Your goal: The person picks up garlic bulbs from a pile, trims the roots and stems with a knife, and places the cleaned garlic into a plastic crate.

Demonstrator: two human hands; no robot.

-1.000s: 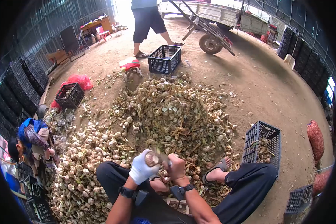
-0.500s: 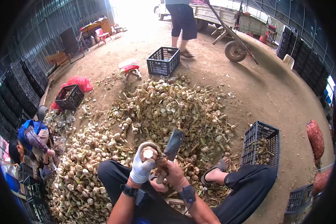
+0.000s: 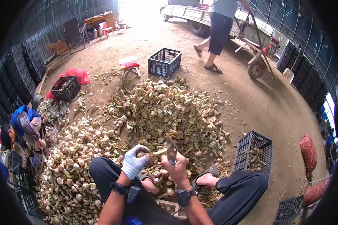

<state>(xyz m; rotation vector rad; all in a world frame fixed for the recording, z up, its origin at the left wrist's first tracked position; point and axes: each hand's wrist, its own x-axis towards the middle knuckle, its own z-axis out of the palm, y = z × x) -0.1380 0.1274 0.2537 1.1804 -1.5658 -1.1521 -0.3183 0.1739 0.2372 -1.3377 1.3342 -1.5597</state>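
Note:
My left hand, in a pale striped glove, is closed round a garlic bulb whose stem points right. The bare fingers of my right hand are wrapped round a knife, its blade upright beside the end of the stem. Beyond both hands rises a heap of garlic and cut stems. A larger spread of garlic bulbs lies to the left. Below my hands, between my legs, part of a wooden frame shows.
Black crates stand beyond the heap, at the right and at the left. A co-worker bends at the far left. Another person walks with a wheeled cart. A red sack lies far right.
My hands have moved slightly apart, and the garlic's stem now points toward the knife. The knife has turned more upright. The walking person and cart have moved right.

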